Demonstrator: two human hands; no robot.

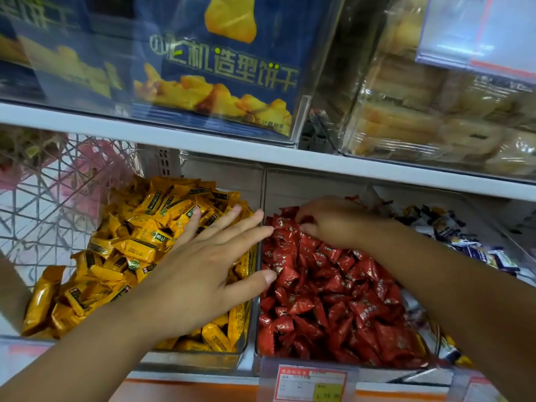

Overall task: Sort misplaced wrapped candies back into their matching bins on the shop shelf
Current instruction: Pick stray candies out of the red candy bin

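Observation:
A clear bin (203, 356) full of yellow wrapped candies (133, 245) stands beside a clear bin (259, 198) full of red wrapped candies (327, 303). My left hand (203, 265) lies flat with straight, spread fingers over the yellow candies, its fingertips reaching the divider between the two bins. My right hand (333, 221) is at the back of the red bin with curled fingers pinching red candies; what exactly it holds is partly hidden under the fingers.
A third bin (499, 233) at the right holds dark blue, white and yellow wrapped candies. A white wire basket (43, 204) is at the left. The shelf board (203, 140) above carries blue biscuit boxes and clear tubs of pastries. A price tag (310, 384) hangs below.

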